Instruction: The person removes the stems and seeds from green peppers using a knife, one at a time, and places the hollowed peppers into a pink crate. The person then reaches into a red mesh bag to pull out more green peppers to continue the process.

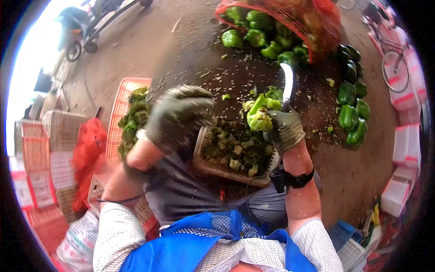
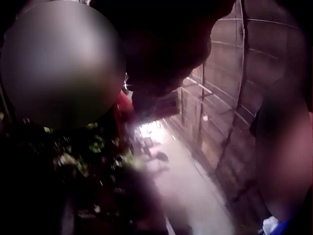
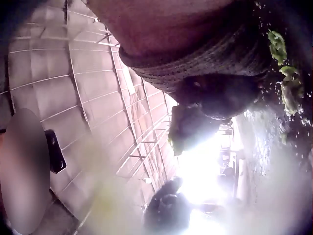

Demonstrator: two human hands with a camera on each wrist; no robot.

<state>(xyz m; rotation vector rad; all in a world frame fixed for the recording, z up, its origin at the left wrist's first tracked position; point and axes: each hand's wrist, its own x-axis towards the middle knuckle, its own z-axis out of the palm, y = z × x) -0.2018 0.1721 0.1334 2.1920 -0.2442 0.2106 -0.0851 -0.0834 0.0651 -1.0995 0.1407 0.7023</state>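
My right hand (image 1: pixel 289 129), in a dirty work glove, grips a knife (image 1: pixel 288 84) whose curved blade points away from me. A cut green pepper (image 1: pixel 260 119) is held at the thumb side of the same hand. My gloved left hand (image 1: pixel 179 113) is blurred, with fingers extended to the right and nothing seen in it. Below the hands, a plastic crate (image 1: pixel 199 161) holds green and pale pepper scraps (image 1: pixel 233 152). The left wrist view is dark and blurred; the right wrist view shows the glove cuff (image 3: pixel 205 68) from close up.
A red mesh sack (image 1: pixel 294 18) spills green peppers (image 1: pixel 256 38) at the far side. More whole peppers (image 1: pixel 349 118) lie in a row at right. An orange crate (image 1: pixel 115 109) of cut peppers stands at left. Seeds litter the dark surface (image 1: pixel 195 68). Stacked crates (image 1: pixel 65 131) stand further left.
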